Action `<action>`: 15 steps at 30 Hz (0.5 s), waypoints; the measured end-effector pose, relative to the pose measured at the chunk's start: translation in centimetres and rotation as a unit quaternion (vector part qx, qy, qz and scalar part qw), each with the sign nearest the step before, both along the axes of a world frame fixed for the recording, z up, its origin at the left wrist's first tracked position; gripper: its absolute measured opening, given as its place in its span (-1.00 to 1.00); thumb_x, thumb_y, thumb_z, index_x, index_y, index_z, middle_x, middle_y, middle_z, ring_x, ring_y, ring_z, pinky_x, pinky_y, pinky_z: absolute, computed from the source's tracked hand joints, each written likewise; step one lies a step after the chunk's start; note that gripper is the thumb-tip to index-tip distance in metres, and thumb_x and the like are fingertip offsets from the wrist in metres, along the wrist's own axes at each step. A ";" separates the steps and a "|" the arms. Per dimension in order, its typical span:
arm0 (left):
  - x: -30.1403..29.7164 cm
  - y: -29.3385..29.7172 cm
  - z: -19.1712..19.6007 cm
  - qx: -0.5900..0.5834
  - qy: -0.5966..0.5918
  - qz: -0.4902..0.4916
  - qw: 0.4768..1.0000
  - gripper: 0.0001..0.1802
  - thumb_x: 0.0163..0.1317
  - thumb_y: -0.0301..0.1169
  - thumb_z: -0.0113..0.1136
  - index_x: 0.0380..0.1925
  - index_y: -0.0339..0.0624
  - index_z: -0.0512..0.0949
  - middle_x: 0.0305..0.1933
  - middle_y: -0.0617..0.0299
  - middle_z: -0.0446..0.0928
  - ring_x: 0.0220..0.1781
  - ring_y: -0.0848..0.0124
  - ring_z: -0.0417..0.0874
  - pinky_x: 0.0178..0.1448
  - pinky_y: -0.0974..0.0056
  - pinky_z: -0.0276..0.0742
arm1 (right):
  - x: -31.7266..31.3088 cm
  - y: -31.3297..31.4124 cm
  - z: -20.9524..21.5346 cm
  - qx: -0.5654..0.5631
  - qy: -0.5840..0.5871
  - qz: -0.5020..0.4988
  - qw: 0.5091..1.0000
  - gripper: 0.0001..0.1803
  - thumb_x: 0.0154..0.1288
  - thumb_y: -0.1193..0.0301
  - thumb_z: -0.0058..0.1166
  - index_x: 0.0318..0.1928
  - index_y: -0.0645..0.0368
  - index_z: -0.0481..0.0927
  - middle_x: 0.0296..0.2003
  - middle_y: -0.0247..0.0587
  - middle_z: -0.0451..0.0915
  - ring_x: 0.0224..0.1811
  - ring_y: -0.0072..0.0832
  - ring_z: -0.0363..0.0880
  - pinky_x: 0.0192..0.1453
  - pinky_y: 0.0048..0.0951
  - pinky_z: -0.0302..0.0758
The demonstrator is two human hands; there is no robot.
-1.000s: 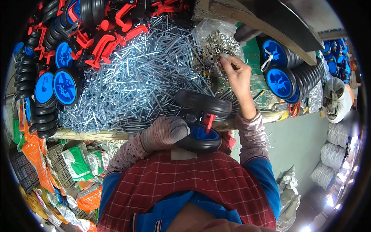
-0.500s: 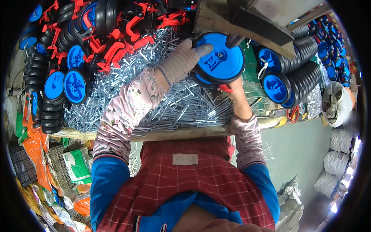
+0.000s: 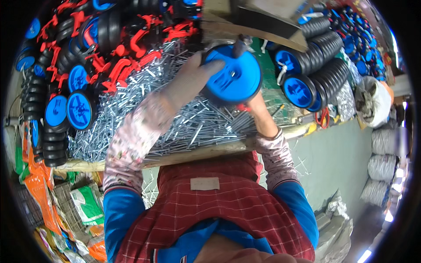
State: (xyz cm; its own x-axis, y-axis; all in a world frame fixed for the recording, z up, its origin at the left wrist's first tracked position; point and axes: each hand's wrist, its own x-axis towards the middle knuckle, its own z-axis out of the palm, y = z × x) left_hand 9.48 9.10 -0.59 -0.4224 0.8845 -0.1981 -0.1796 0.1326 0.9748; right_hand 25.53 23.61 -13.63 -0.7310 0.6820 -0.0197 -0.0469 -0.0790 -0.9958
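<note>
A blue wheel with a black tyre (image 3: 239, 83) lies face up under a dark metal rod (image 3: 240, 47) of the machine. My left hand (image 3: 190, 79), in a striped knit glove, grips the wheel's left side, its thumb on the blue face and its other fingers out of sight. My bare right hand (image 3: 255, 103) holds the assembly from below at the near right edge, the fingers mostly hidden under the wheel. A bit of a red part (image 3: 242, 107) shows beside that hand. Loose metal pins (image 3: 188, 127) are heaped under and around both hands.
Black wheels with red brackets (image 3: 127, 72) crowd the left and back. Rows of blue-centred wheels (image 3: 300, 92) stand at the right, near red-handled pliers (image 3: 323, 118) and a white sack (image 3: 372, 101). The machine's wooden block (image 3: 280, 35) overhangs the bench. A wooden edge (image 3: 193, 158) borders the front.
The view has shifted, so the bench's right side appears further left and lower. Both hands still hold the wheel, which has turned a little under the rod; the lower wheel no longer shows.
</note>
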 end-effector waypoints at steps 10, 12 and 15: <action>4.4 -15.3 -3.3 0.033 0.109 0.013 0.993 -0.54 0.32 -0.46 0.23 0.19 -0.28 0.40 0.09 0.11 0.50 0.08 0.38 0.56 0.22 0.24 0.48 | 22.0 20.7 16.8 0.466 -0.101 -0.285 0.831 -0.26 0.50 -0.07 -0.20 0.34 0.36 0.25 0.17 0.25 0.45 0.15 -0.12 0.53 0.20 -0.14 0.51; 4.9 -15.8 -4.3 0.087 0.102 0.058 0.989 -0.63 0.34 -0.54 0.16 0.13 -0.25 0.42 0.02 0.15 0.51 -0.01 0.42 0.59 0.18 0.28 0.49 | 16.0 14.3 20.4 0.170 0.216 -0.317 0.908 -0.35 0.47 0.02 -0.07 0.20 0.43 0.37 -0.02 0.23 0.56 -0.07 -0.07 0.61 0.01 -0.11 0.57; 5.5 -15.3 -4.8 0.157 0.071 0.089 0.981 -0.65 0.30 -0.62 0.14 0.08 -0.22 0.44 -0.08 0.15 0.56 -0.08 0.42 0.61 0.11 0.30 0.51 | 14.1 10.8 16.1 0.429 -0.275 -0.105 0.854 -0.68 0.32 0.37 0.22 0.00 0.31 0.56 -0.18 -0.09 0.67 -0.10 -0.38 0.66 -0.05 -0.31 0.58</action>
State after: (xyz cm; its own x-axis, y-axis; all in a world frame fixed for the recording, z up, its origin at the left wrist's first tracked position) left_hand 15.01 -6.23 -5.39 -0.5789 0.8026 0.1441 -0.0330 -0.1996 0.9793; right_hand 39.59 34.38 2.44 -0.6328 0.7319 0.2527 0.5221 0.6443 -0.5588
